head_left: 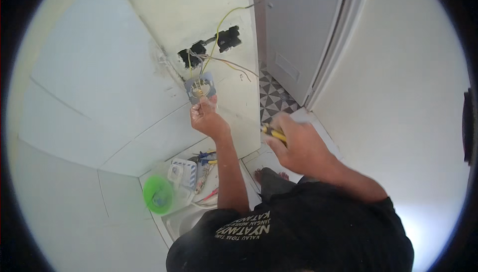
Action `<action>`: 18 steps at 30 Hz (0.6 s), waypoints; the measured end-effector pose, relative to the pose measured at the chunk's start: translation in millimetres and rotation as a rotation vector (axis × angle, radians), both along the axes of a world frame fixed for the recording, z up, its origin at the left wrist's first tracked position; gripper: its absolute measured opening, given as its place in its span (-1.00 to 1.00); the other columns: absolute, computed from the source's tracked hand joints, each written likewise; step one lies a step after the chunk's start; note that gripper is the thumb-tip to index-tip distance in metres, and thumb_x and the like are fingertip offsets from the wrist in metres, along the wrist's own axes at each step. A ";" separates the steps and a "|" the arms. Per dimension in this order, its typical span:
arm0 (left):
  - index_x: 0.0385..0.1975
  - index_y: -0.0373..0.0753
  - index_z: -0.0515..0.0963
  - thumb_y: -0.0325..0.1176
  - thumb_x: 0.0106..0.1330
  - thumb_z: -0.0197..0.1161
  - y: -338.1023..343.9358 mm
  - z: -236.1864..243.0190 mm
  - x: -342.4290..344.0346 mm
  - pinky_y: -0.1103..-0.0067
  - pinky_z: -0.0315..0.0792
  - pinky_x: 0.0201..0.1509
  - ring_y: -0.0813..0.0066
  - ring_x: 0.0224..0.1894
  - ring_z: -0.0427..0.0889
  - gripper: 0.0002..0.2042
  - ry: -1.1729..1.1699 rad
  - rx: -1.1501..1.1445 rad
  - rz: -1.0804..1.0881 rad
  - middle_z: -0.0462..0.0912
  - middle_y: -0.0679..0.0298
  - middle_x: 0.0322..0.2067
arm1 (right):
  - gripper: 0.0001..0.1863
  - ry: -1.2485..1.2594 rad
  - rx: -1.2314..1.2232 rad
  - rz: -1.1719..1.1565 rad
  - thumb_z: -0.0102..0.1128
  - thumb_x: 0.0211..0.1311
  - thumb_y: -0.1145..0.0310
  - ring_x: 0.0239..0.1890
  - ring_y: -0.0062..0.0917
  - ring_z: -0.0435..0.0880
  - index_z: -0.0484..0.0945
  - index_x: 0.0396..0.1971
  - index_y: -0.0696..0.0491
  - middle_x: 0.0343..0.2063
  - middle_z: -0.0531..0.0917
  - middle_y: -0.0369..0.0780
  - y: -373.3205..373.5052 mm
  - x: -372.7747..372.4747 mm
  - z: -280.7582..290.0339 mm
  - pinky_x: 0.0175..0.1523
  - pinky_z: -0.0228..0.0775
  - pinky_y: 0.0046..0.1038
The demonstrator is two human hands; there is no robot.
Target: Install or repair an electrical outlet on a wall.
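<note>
Below the two dark openings (pixel 229 39) in the cream wall, the left hand (pixel 208 120) holds a blue-grey square plate (pixel 209 78) with a round middle, and wires run down to it from the nearer opening. To my judgement, the step in hand is the joining of these wires to the plate, which is not yet set in the wall. The next move seems to call for the plate to be kept steady, and for the tool in the other hand to be brought to a wire end or a fixing with care.

About the grip: on the left, thumb and fingers are closed on the lower edge of the plate, with only its thickness between them. The right hand (pixel 304 141) is well apart from the plate, at the right of it, and is closed around a tool (pixel 277 134) with a yellow and black handle. This hand is blurred, so I cannot tell which kind of tool it is. Near the openings, a yellow-green wire (pixel 218 27) bends upward and some grey wires (pixel 233 63) stretch to the right; neither hand seems to hold these.
</note>
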State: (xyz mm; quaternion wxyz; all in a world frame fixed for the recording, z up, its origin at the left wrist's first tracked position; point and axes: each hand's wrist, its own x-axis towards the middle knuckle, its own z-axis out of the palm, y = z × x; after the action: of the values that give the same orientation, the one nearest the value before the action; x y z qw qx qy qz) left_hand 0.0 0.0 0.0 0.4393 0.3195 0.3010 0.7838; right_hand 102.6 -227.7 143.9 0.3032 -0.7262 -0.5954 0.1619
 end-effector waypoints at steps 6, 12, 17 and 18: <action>-0.21 -0.41 0.50 -0.41 0.39 0.24 -50.8 19.0 -35.2 0.48 0.66 -0.18 0.34 -0.34 0.70 -0.83 0.001 -0.078 -0.236 0.65 0.10 -0.33 | -0.73 0.256 -0.060 0.160 0.25 0.27 0.34 -0.44 -0.15 0.70 0.40 -0.25 0.21 -0.52 0.65 -0.01 -82.5 50.0 -22.6 -0.30 0.50 -0.29; -0.23 -0.39 0.51 -0.37 0.39 0.25 -89.5 -13.8 -78.4 0.48 0.65 -0.17 0.39 -0.38 0.68 -0.82 0.065 -0.355 -0.014 0.65 0.14 -0.36 | -0.79 1.021 -0.101 0.150 0.24 0.28 0.32 -0.58 -0.77 0.29 0.44 -0.34 0.12 -0.61 0.41 -0.42 -83.1 66.3 -107.6 -0.47 0.12 -0.63; -0.23 -0.38 0.52 -0.37 0.40 0.23 -126.9 -15.8 -131.9 0.52 0.63 -0.26 0.43 -0.42 0.67 -0.83 0.101 -0.310 0.229 0.66 0.14 -0.38 | -0.83 0.744 -0.235 0.351 0.12 0.33 0.42 -0.54 -0.62 0.60 0.39 -0.30 0.21 -0.61 0.60 -0.21 -50.3 53.7 -125.2 -0.39 0.44 -0.54; -0.22 -0.34 0.52 -0.36 0.41 0.22 -133.5 -9.8 -144.0 0.49 0.63 -0.20 0.41 -0.41 0.68 -0.84 0.090 -0.290 0.285 0.67 0.16 -0.37 | -0.84 0.710 -0.264 0.358 0.12 0.31 0.41 -0.54 -0.62 0.63 0.40 -0.30 0.19 -0.63 0.57 -0.22 -43.5 47.6 -132.9 -0.40 0.46 -0.51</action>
State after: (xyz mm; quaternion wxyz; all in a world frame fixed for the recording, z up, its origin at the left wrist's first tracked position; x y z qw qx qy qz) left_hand -144.0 -133.5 -9.8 0.3514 0.2420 0.4721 0.7714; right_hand 150.3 -271.2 10.9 0.3611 -0.5430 -0.5446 0.5274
